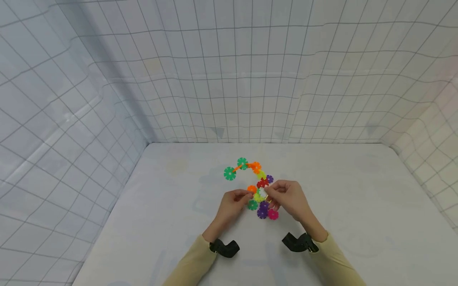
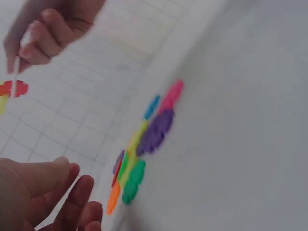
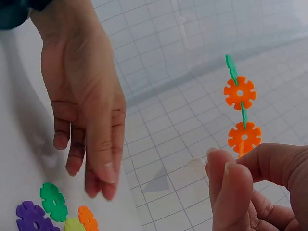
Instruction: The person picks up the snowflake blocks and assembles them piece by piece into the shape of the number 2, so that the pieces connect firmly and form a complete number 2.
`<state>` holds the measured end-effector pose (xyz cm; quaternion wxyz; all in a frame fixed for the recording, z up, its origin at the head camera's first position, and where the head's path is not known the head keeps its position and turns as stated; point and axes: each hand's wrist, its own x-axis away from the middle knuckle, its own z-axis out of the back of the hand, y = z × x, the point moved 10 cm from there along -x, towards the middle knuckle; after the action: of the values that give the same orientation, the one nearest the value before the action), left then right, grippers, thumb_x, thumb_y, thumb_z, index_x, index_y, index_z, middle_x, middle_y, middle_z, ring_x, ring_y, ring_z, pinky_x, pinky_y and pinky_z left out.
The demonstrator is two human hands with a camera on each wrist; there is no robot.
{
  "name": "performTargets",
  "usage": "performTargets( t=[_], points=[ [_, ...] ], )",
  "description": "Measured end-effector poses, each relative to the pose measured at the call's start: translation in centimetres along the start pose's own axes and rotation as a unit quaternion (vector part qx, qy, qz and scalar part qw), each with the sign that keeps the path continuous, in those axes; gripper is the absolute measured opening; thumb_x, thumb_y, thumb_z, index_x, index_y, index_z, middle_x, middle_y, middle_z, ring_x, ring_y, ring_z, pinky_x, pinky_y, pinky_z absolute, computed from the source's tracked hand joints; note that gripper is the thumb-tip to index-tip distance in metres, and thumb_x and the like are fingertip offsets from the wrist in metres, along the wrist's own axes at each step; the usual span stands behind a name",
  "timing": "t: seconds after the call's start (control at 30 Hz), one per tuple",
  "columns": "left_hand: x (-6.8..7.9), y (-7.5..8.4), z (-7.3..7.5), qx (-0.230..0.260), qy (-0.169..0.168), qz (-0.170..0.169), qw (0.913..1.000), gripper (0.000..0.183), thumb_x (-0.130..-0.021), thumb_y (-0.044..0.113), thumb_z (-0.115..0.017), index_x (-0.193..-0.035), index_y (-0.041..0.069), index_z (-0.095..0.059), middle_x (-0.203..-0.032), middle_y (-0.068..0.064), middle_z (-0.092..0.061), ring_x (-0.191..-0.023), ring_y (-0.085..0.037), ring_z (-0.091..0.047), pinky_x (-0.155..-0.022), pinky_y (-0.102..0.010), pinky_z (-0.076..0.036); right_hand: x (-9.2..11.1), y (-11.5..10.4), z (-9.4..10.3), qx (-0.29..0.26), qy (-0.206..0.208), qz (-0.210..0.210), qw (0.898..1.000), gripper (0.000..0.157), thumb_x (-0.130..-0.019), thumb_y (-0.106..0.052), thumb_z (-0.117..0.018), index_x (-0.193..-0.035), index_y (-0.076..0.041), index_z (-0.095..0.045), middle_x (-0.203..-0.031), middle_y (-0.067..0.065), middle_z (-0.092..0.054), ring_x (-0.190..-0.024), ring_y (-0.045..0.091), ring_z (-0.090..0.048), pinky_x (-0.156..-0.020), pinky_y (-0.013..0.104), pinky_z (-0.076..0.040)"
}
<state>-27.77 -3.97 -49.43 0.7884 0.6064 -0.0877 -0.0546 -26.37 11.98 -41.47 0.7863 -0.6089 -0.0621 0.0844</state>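
My right hand (image 1: pixel 289 198) pinches a white notched snowflake disc (image 1: pixel 262 192) between thumb and fingers. Seen edge-on in the left wrist view, that disc meets a red snowflake disc (image 2: pixel 20 88). The held discs form a chain reaching up and left in the head view, through a yellow disc (image 1: pixel 262 174) and orange discs (image 3: pixel 239 93) to a green end disc (image 1: pixel 229 173). In the right wrist view my left hand (image 3: pixel 86 106) hangs with relaxed fingers, nothing between them, beside the chain and above the loose discs.
Loose discs lie on the white table (image 1: pixel 171 222) below my hands: purple (image 2: pixel 155 132), green (image 2: pixel 134 182), pink (image 1: pixel 273 214), orange (image 3: pixel 88 219), blue (image 2: pixel 152 107) and yellow ones. A white grid-lined curtain (image 1: pixel 229 79) surrounds the table at the back and sides.
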Motion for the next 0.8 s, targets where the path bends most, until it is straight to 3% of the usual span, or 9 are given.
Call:
performTargets(
  t=[0.1, 0.17, 0.4, 0.57, 0.67, 0.8],
  points=[
    [0.0, 0.2, 0.5, -0.143, 0.018, -0.045, 0.9885, 0.021, -0.089, 0.029, -0.068, -0.101, 0.012, -0.073, -0.091, 0.003, -0.068, -0.078, -0.011, -0.057, -0.069, -0.027, -0.048, -0.1, 0.0, 0.1, -0.021, -0.006, -0.002, 1.000, 0.021, -0.092, -0.010, -0.063, -0.086, 0.010, -0.064, -0.073, 0.024, -0.063, -0.059, 0.041, -0.060, -0.053, 0.031, -0.054],
    [0.1, 0.4, 0.5, -0.188, 0.016, -0.065, 0.9799, 0.019, -0.088, 0.026, -0.069, -0.102, 0.014, -0.074, -0.094, 0.003, -0.067, -0.080, -0.012, -0.058, -0.071, -0.030, -0.048, -0.1, 0.2, 0.2, -0.036, -0.008, -0.001, 0.999, 0.024, -0.092, -0.013, -0.064, -0.088, 0.010, -0.063, -0.074, 0.022, -0.064, -0.060, 0.041, -0.060, -0.053, 0.029, -0.053],
    [0.1, 0.7, -0.5, -0.254, 0.001, -0.115, 0.9603, 0.023, -0.084, 0.030, -0.074, -0.103, 0.016, -0.074, -0.092, 0.006, -0.065, -0.078, -0.010, -0.052, -0.068, -0.026, -0.045, -0.3, 0.7, 0.5, -0.044, -0.004, 0.004, 0.999, 0.030, -0.091, -0.020, -0.066, -0.088, 0.010, -0.063, -0.072, 0.013, -0.064, -0.059, 0.039, -0.060, -0.052, 0.028, -0.053],
    [0.1, 0.6, -0.9, -0.283, -0.001, -0.130, 0.9503, 0.016, -0.080, 0.030, -0.077, -0.092, 0.018, -0.075, -0.084, 0.008, -0.059, -0.074, -0.009, -0.046, -0.065, -0.024, -0.042, -0.3, 0.7, 0.7, -0.040, -0.002, -0.002, 0.999, 0.029, -0.091, -0.021, -0.066, -0.089, 0.008, -0.063, -0.072, 0.013, -0.064, -0.060, 0.037, -0.061, -0.053, 0.026, -0.052],
    [0.2, 0.9, -1.2, -0.296, -0.010, -0.143, 0.9446, 0.013, -0.080, 0.027, -0.078, -0.088, 0.018, -0.073, -0.081, 0.006, -0.056, -0.073, -0.011, -0.045, -0.065, -0.024, -0.041, -0.2, 0.5, 0.8, -0.045, -0.003, 0.005, 0.999, 0.028, -0.092, -0.019, -0.065, -0.088, 0.009, -0.062, -0.072, 0.014, -0.063, -0.057, 0.030, -0.061, -0.052, 0.026, -0.052],
    [0.5, 1.3, -1.5, -0.313, -0.032, -0.154, 0.9366, 0.019, -0.080, 0.026, -0.078, -0.096, 0.016, -0.071, -0.084, 0.004, -0.054, -0.077, -0.012, -0.046, -0.067, -0.025, -0.041, -0.1, 0.2, 0.9, -0.051, -0.005, 0.017, 0.999, 0.027, -0.092, -0.017, -0.065, -0.088, 0.009, -0.062, -0.072, 0.014, -0.063, -0.054, 0.020, -0.060, -0.050, 0.025, -0.051]
  ],
)
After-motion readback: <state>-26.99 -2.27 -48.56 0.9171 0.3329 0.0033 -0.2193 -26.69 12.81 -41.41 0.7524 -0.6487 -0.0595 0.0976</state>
